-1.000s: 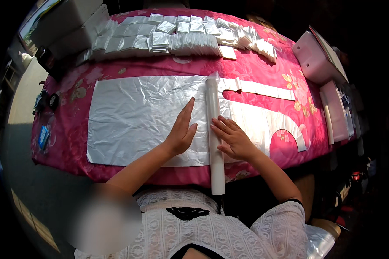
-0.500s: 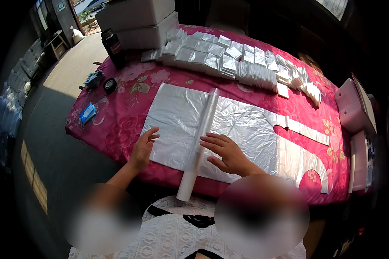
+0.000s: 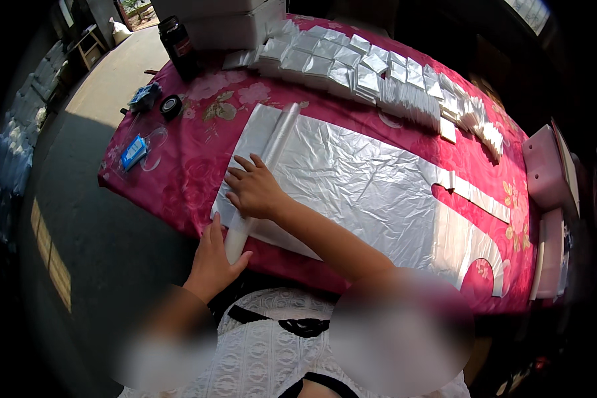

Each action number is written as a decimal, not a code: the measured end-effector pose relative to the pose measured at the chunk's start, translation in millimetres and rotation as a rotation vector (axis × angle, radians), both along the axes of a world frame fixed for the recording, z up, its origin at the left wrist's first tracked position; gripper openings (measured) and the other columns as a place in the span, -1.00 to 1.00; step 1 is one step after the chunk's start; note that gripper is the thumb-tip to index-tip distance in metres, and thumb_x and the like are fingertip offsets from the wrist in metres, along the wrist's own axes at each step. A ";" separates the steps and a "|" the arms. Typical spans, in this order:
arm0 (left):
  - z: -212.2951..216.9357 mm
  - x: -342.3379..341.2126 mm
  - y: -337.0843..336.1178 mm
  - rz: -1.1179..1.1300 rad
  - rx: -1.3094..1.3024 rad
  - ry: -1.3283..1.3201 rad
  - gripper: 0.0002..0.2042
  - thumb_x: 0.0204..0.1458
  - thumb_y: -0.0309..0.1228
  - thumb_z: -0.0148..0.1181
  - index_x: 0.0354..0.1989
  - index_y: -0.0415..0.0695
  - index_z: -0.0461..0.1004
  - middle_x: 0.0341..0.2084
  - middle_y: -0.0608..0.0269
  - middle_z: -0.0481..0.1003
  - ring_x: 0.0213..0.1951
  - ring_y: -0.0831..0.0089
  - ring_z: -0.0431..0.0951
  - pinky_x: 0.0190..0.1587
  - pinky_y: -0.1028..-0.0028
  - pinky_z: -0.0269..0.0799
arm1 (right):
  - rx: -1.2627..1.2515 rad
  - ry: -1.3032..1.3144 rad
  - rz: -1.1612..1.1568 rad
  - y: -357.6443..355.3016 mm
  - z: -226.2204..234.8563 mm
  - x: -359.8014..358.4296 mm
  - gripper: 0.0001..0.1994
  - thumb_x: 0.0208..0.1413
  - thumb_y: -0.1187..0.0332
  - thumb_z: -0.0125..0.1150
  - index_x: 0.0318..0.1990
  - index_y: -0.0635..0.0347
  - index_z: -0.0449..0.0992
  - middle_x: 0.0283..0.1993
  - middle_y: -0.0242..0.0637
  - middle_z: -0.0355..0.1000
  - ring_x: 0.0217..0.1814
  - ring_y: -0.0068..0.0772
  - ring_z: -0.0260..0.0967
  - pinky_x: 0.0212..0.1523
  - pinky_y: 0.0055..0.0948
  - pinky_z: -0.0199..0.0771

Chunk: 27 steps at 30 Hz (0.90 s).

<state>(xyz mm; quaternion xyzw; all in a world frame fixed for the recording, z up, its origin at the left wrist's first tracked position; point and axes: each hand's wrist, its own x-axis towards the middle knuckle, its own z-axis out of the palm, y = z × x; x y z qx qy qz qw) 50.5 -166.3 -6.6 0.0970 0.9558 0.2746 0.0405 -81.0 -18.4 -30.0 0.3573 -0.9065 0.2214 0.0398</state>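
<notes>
A thin, silvery-white plastic sheet (image 3: 351,179) lies flat and wrinkled on the table, with strap-like cut-outs at its right end, like a disposable apron. Across its left part rests a whitish tube or roll (image 3: 280,132), slanting from the near edge toward the far side. My right hand (image 3: 255,189) lies over the middle of this roll with its fingers spread. Close to the roll's near end, my left hand (image 3: 213,262) has its fingers stretched and thumb apart, beside the sheet's left corner. Neither hand grips anything.
A pink floral tablecloth (image 3: 199,152) covers the table. Along the far side stand rows of folded white packets (image 3: 338,63). White foam boxes (image 3: 222,30), a dark jar (image 3: 177,46), a black tape roll (image 3: 170,106) and a blue packet (image 3: 134,152) sit left; pink boxes (image 3: 547,159) stand right.
The roll has moved left along the sheet, toward its left edge. My right hand has travelled left with it, while my left hand has come down nearer the roll's near end.
</notes>
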 end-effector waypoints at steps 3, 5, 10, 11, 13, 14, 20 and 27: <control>-3.4 5.5 -8.7 0.057 -0.045 -0.059 -0.14 -0.26 -0.29 0.35 0.19 -0.36 -0.03 -0.04 -0.19 0.28 -0.06 -0.10 0.35 0.00 0.23 0.29 | -0.198 0.081 -0.282 -34.7 -16.0 4.0 -0.43 -0.05 0.28 0.01 0.17 0.26 0.17 0.24 0.04 0.06 0.37 -0.01 -0.19 0.32 -0.03 -0.33; -5.8 2.5 -15.8 0.038 0.068 -0.136 -0.19 -0.26 -0.34 0.34 0.17 -0.37 0.03 -0.08 -0.17 0.34 -0.10 -0.07 0.41 -0.04 0.27 0.34 | -0.399 0.110 -0.481 -39.8 -26.3 7.0 -0.33 -0.10 0.35 0.03 0.24 0.31 0.01 0.25 0.17 -0.01 0.39 0.04 -0.27 0.33 -0.05 -0.38; -7.1 11.5 6.0 0.026 1.071 -0.610 -0.34 -0.13 -0.30 0.25 0.14 -0.31 0.13 -0.11 0.03 0.42 -0.29 0.48 0.50 -0.22 0.51 0.45 | -1.347 -0.665 -0.494 -7.0 -1.4 12.0 -0.28 -0.15 0.42 0.14 0.18 0.37 -0.07 0.14 0.15 0.11 0.21 -0.06 0.08 0.15 -0.23 0.15; -4.9 10.3 11.3 -0.048 1.191 -0.701 -0.32 -0.14 -0.25 0.24 0.14 -0.32 0.13 -0.11 0.01 0.41 -0.31 0.47 0.51 -0.23 0.51 0.46 | -1.625 -0.981 -0.353 9.1 10.2 15.2 -0.32 -0.15 0.42 0.16 0.15 0.38 -0.01 0.11 0.10 0.16 0.13 -0.10 0.21 0.07 -0.27 0.30; 0.0 8.8 20.1 -0.195 1.427 -0.883 -0.28 -0.15 -0.16 0.22 0.14 -0.35 0.12 -0.11 -0.04 0.41 -0.33 0.44 0.52 -0.25 0.51 0.46 | -1.945 -1.106 -0.189 29.9 31.9 30.9 -0.38 -0.13 0.37 0.21 0.09 0.27 0.05 -0.20 -0.21 0.27 -0.24 -0.40 0.33 -0.17 -0.38 0.46; 0.1 8.5 26.9 -0.254 1.446 -0.991 -0.18 -0.23 -0.07 0.21 0.11 -0.45 0.10 -0.17 -0.08 0.43 -0.42 0.40 0.52 -0.33 0.50 0.47 | -1.969 -1.097 -0.115 43.2 35.2 35.6 -0.39 -0.13 0.37 0.22 0.08 0.26 0.05 -0.26 -0.26 0.26 -0.28 -0.45 0.32 -0.20 -0.39 0.46; 8.8 -1.3 84.1 -0.225 1.040 -0.952 -0.26 -0.17 -0.17 0.24 0.13 -0.37 0.12 -0.20 -0.04 0.45 -0.38 0.41 0.53 -0.30 0.48 0.46 | -1.822 -0.853 -0.351 102.3 43.1 60.5 -0.40 -0.14 0.34 0.24 0.06 0.22 0.08 -0.34 -0.35 0.28 -0.33 -0.54 0.30 -0.23 -0.47 0.42; 0.6 -3.2 101.8 -0.435 1.232 -1.398 -0.27 -0.15 -0.16 0.28 0.14 -0.28 0.11 -0.20 0.03 0.43 -0.21 0.25 0.53 -0.17 0.38 0.48 | -1.990 -0.928 -0.264 123.0 33.7 100.9 -0.39 -0.15 0.27 0.27 0.04 0.27 0.12 -0.33 -0.33 0.29 -0.33 -0.52 0.30 -0.24 -0.48 0.40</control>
